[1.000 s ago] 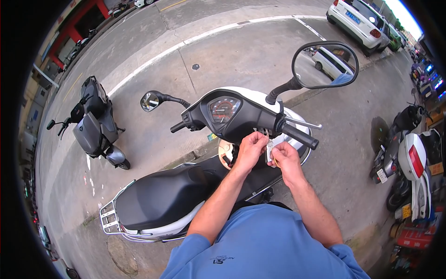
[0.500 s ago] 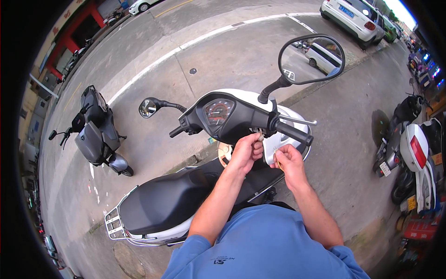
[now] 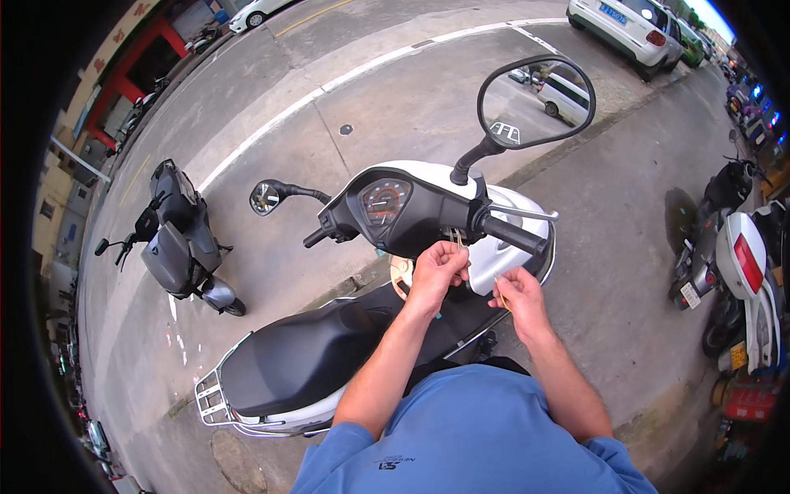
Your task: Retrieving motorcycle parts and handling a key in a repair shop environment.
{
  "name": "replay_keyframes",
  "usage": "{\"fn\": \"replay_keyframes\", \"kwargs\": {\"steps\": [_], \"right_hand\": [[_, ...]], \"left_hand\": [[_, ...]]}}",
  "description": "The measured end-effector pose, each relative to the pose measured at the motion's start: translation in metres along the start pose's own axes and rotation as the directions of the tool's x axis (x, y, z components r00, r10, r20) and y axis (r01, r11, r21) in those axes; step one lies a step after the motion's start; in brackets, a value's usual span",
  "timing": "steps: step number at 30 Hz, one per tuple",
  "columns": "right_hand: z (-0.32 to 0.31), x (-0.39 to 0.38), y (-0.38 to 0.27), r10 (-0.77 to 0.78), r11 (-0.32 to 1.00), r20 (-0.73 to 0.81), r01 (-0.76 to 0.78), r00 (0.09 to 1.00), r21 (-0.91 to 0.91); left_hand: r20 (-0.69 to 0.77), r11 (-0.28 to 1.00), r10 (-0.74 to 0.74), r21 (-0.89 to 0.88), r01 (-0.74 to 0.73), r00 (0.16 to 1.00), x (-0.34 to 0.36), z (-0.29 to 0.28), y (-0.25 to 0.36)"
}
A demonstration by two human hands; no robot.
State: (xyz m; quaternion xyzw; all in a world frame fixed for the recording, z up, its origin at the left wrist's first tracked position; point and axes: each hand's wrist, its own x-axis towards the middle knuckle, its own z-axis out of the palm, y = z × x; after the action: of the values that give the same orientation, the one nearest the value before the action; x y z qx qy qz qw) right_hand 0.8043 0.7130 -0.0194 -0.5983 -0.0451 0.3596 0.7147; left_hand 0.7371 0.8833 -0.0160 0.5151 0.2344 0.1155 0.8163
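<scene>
Below the cowl [image 3: 418, 234], the left hand [image 3: 439, 277] pinches what look like wires [image 3: 458, 240], presumably steadying them; the right hand [image 3: 521, 298], nearby, pinches a yellow strand [image 3: 504, 303], fingertips suiting its slimness.

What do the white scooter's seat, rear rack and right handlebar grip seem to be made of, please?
The seat looks like black vinyl or leather, with a soft sheen. The rear rack seems polished metal: thin, bright, silvery bars. The right handlebar grip is probably rubber, judging by its dull black surface.
</scene>
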Motion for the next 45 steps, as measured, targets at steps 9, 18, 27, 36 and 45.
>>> {"fn": "replay_keyframes", "kwargs": {"steps": [9, 18, 27, 36, 45], "right_hand": [[-0.086, -0.004, 0.060, 0.129, 0.990, -0.117, -0.135, 0.985, -0.048], [-0.175, -0.007, 0.156, 0.326, 0.927, -0.268, -0.363, 0.906, -0.098], [-0.298, -0.091, 0.280, 0.465, 0.846, -0.620, -0.523, 0.632, 0.101], [-0.278, -0.257, 0.302, 0.430, 0.852, -0.798, -0.483, 0.422, 0.203], [-0.192, -0.396, 0.354, 0.382, 0.911, -0.894, -0.254, 0.232, 0.323]], "left_hand": [[-0.105, 0.930, 0.257, 0.299, -0.216, 0.961, 0.000, 0.002, -0.012], [-0.197, 0.979, 0.066, 0.203, -0.025, 0.978, -0.024, -0.003, -0.037], [-0.201, 0.923, -0.237, 0.258, 0.285, 0.950, -0.064, -0.037, -0.105], [0.255, 0.827, -0.358, 0.534, 0.178, 0.898, -0.065, -0.027, -0.184], [0.507, 0.675, -0.525, 0.737, -0.027, 0.683, -0.117, -0.041, -0.279]]}}
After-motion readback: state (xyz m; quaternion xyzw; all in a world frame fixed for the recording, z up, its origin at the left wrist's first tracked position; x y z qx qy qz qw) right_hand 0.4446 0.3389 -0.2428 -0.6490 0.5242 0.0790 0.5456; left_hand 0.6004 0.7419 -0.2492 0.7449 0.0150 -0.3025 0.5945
